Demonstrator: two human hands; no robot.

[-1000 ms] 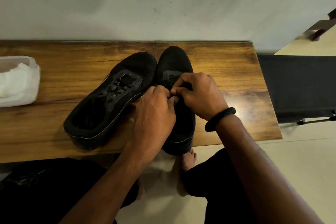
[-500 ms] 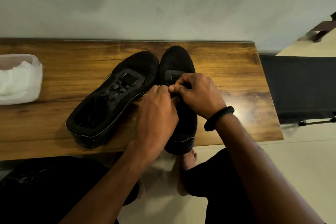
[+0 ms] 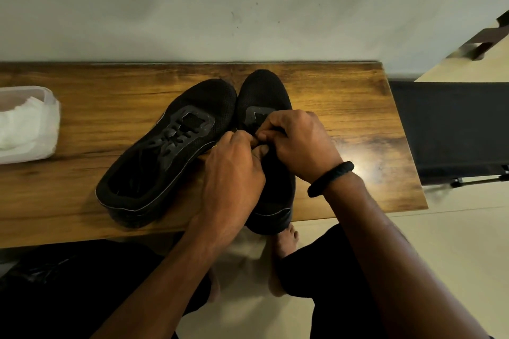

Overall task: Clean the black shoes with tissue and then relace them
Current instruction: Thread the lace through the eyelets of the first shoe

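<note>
Left hand: my left hand [image 3: 234, 173] is curled, with thumb and fingertips pinched together over the throat of the second shoe [image 3: 261, 91]. I take what it nips to be the lace, but black on black hides it.
Right hand: my right hand [image 3: 297, 143] mirrors it from the other side, knuckles up and fingertips nipped tight, touching the left hand's. There is a black wristband [image 3: 330, 179] on that wrist.
Why both hands meet there: I judge that one steadies the eyelet row while the other feeds the lace end through. That is why they crowd a single spot low on the tongue.
Second shoe: it lies toe to the wall with its heel overhanging the bench's near edge. That brings the eyelets close under my hands.
Laced shoe: the laced shoe [image 3: 170, 151] sits just beside it, the toes touching, angled off to the left. Its crossings are visibly threaded, so I reckon that one is done and parked.
Tissue: a white tissue pack [image 3: 24, 124] rests well apart at the bench's left end, untouched. This suggests the wiping is over.
Bench: the bench [image 3: 358, 107] is of dark-grained, glossy wood and is pushed against the wall. A lamp glare shows near my right wrist.
Room: I see a plain pale wall [image 3: 248, 8] with scuffs, a black fabric seat [image 3: 446, 129] off the bench's right end, and a cream floor [image 3: 440, 256]. A bare foot [image 3: 286, 239] shows below the overhanging heel.
</note>
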